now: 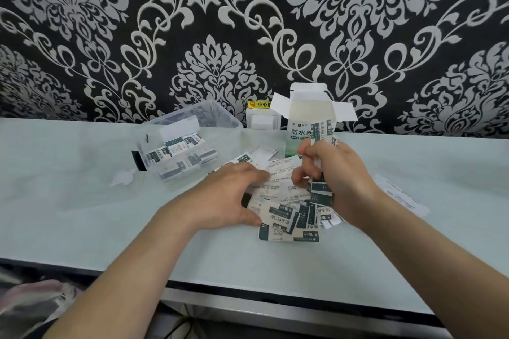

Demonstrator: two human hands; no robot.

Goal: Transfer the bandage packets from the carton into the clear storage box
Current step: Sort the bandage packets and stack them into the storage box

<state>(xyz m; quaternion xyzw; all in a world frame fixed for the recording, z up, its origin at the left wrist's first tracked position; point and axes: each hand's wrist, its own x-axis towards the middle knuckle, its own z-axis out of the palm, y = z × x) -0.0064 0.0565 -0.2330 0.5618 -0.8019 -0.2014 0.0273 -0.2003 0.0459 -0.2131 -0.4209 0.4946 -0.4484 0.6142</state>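
Bandage packets [289,217] between table edge [248,279] and carton [300,131]

Carton [300,129]: lower half hidden behind right grip [338,173]. Yellow label [259,104]: right end covered by carton flap. Print on packets [176,150] in clear box [231,118]: too small to read. Paper sheet [399,195], far right: blurred.
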